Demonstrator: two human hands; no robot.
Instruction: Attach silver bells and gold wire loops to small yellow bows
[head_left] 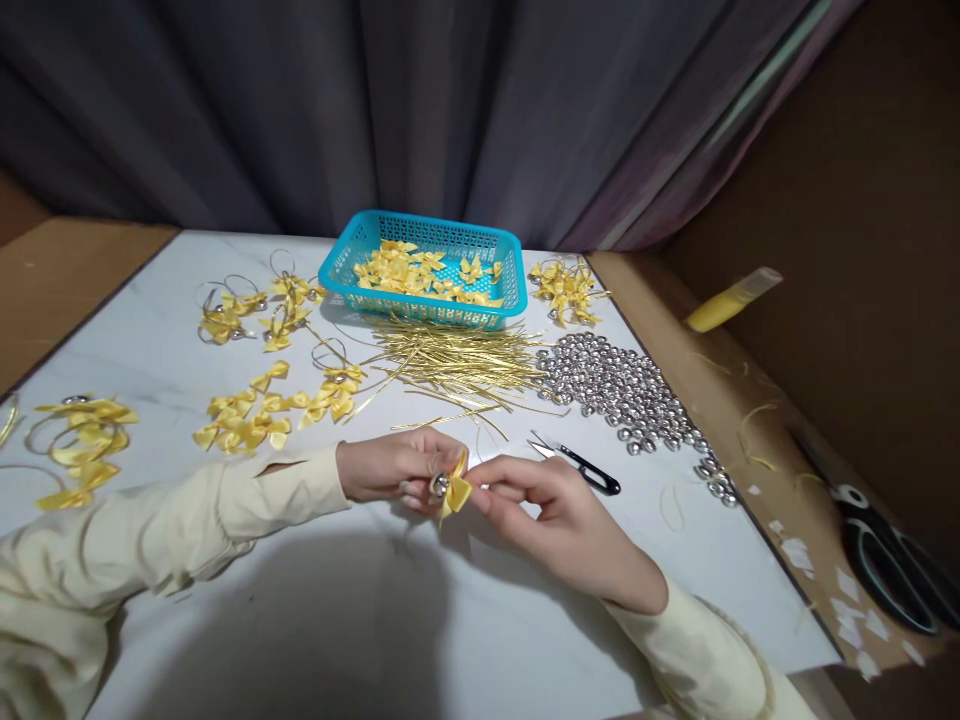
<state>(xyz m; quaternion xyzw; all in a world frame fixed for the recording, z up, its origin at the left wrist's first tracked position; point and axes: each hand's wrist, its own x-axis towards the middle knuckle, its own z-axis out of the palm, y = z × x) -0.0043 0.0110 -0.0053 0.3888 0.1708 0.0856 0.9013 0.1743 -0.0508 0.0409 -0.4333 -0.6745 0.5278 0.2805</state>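
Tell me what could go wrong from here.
The shiny yellow ribbon bow with its round silver bead could slip from the left hand. The black-handled metal snips lie beside the right hand, blades exposed, and might nick it. Loose round silver beads near the right edge of the white tabletop might roll off if bumped.

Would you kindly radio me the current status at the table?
Left hand holding yellow bow, right hand at its edge. Silver bead against bow. Snips lying just beyond right hand; bow unobstructed.

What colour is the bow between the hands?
The bow is yellow, seen best in the head view.
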